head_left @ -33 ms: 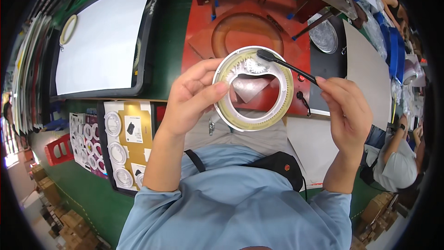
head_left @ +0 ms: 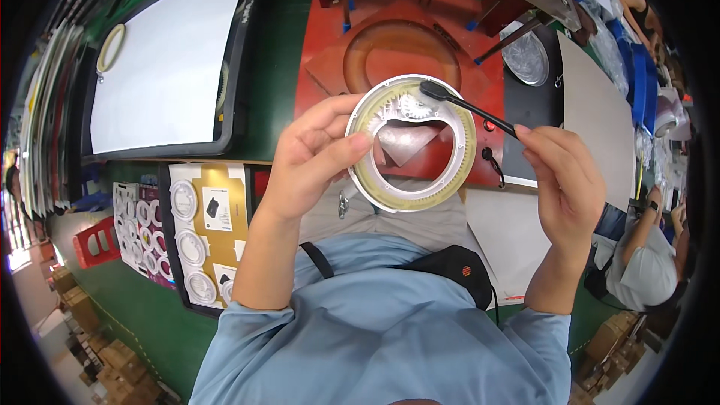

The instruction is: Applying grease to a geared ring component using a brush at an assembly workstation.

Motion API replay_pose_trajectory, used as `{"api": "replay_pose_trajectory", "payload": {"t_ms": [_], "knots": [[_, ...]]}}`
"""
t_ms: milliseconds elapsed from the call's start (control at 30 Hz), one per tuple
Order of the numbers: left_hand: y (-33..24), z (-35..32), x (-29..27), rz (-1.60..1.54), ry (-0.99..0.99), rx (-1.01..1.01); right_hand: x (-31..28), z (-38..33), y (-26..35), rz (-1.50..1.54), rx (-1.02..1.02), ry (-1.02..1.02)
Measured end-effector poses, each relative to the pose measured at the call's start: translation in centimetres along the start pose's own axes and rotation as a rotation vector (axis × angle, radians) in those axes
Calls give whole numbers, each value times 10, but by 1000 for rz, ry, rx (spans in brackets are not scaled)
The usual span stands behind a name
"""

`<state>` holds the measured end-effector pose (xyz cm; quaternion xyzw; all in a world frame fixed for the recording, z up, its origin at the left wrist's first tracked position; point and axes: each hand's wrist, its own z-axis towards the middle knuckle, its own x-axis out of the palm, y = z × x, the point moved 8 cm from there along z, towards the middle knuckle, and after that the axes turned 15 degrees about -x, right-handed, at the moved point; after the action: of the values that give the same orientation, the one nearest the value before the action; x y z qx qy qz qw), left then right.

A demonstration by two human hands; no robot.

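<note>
My left hand [head_left: 319, 156] grips the left side of a white ring-shaped housing [head_left: 411, 201], thumb on top and fingers beneath. A yellowish, toothed ring gear runs around its inside. Small white gears [head_left: 412, 108] sit in the far part of the housing. In my right hand [head_left: 564, 187], thumb and fingers pinch the end of a thin black brush [head_left: 484, 112]. Its head rests on or just above the housing's far edge, beside the small gears; contact cannot be made out. A small metal piece [head_left: 343, 205] shows at the housing's lower left.
Beyond the housing stands a red machine base [head_left: 322, 37] with an amber ring [head_left: 356, 49] and metal posts. White sheets [head_left: 165, 60] cover a black tray at far left. Below it, a tray [head_left: 180, 270] holds white round parts. A person [head_left: 641, 270] sits at right.
The brush head has shifted very slightly to the right over the housing. My left hand and the housing stay practically where they were.
</note>
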<state>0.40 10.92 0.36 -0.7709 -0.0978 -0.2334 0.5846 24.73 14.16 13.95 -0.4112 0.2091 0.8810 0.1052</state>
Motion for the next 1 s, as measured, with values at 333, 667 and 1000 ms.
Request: {"api": "replay_pose_trajectory", "payload": {"t_ms": [333, 667, 1000], "knots": [[-1, -3, 0, -32, 37, 28, -53, -71, -36, 17, 264, -466], [-2, -1, -1, 8, 51, 12, -16, -112, -104, 69, 623, -529], [-7, -3, 3, 15, 12, 34, -8, -103, -156, -378, 537, -324]]}}
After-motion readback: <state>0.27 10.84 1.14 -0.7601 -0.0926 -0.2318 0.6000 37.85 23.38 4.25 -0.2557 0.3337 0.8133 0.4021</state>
